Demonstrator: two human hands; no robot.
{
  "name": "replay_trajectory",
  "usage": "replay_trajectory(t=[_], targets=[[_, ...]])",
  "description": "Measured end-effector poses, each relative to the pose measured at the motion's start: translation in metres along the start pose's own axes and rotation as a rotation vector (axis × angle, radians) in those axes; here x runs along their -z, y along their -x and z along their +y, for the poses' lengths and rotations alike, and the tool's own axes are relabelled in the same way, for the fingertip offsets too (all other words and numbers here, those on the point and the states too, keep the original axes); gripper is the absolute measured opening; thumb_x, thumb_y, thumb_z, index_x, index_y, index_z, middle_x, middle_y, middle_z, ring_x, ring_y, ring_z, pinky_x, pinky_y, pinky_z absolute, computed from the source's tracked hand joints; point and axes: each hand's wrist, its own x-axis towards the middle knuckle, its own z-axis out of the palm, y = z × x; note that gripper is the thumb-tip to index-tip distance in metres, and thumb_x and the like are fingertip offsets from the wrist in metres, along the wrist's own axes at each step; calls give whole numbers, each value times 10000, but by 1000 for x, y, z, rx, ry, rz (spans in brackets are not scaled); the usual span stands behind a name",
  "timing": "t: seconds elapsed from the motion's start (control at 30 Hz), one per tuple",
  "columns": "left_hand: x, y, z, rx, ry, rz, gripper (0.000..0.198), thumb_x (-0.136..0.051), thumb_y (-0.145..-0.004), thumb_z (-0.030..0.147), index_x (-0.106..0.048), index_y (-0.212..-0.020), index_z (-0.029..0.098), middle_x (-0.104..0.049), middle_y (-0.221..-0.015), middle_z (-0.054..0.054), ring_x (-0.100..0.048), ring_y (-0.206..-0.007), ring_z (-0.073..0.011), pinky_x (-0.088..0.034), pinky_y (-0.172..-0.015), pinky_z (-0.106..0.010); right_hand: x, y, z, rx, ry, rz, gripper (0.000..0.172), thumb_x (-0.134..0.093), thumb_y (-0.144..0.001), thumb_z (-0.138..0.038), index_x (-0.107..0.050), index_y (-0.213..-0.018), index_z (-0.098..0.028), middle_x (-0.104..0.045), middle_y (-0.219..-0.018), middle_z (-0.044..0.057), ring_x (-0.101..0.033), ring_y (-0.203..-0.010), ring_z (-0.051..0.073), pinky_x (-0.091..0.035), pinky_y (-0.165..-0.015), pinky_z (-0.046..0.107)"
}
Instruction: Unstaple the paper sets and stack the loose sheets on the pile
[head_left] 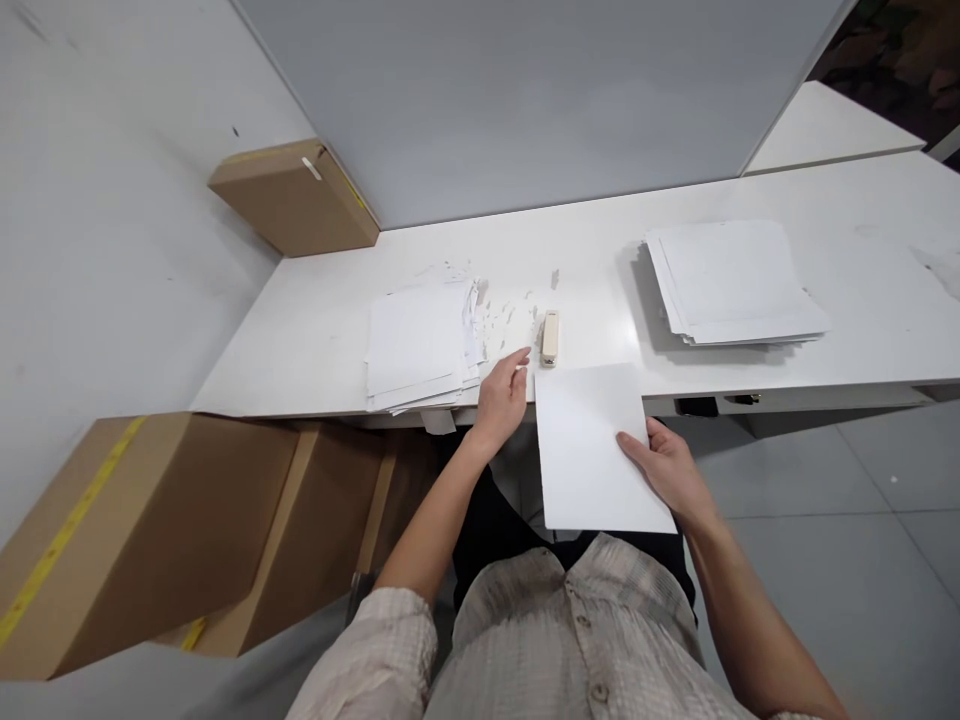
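Observation:
My right hand (667, 465) pinches the right edge of a white sheet of paper (592, 450), thumb on top. The sheet hangs past the front edge of the table, its far edge just in front of a small beige stapler (550, 338). My left hand (504, 395) is empty at the table's front edge, its fingers stretched toward the stapler but apart from it. Beyond that hand, to the left, lies a loose stack of paper (416, 340) with uneven edges. Whether the held sheet is single or several together I cannot tell.
A thicker stack of white paper (727, 280) lies on the right of the white table (592, 240). Small paper scraps (499, 320) are scattered near the stapler. A cardboard box (300, 200) stands in the back left corner, and large cartons (187, 520) stand below left.

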Motion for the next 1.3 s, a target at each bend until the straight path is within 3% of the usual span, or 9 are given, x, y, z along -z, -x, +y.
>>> replay_trajectory(t=[0.1, 0.17, 0.53, 1.3], targets=[[-3, -19, -6, -205, -108, -47, 364, -370, -898, 240, -554, -1211, 203, -586, -1137, -105, -529, -1071, -205, -404, -942, -338, -1, -5, -3, 2, -21, 12, 375, -683, -710, -392, -608, -1019, -193, -718, -911, 51, -672, -778, 228, -526, -629, 308], [-6, -27, -11, -253, -130, -87, 390, -339, -896, 193, -537, -1232, 192, -571, -1135, -112, -522, -1069, -202, -407, -933, -333, -2, -7, -5, -3, -34, 10, 376, -680, -715, -385, -605, -1032, -197, -717, -927, 49, -675, -762, 222, -526, -625, 306], [-11, -29, -23, -286, -276, -143, 512, -318, -810, -16, -556, -1200, 215, -561, -1028, -65, -503, -998, -161, -429, -897, -307, -1, -10, -12, 14, 39, 66, 382, -665, -726, -397, -612, -1048, -197, -713, -958, 50, -677, -784, 233, -536, -643, 314], [-19, -27, -20, -392, -617, -100, 507, -321, -791, -59, -592, -1158, 162, -569, -897, -79, -447, -841, -193, -423, -777, -302, -3, -13, -11, 13, 35, 68, 397, -665, -716, -391, -605, -1052, -189, -715, -955, 53, -680, -751, 219, -538, -629, 297]])
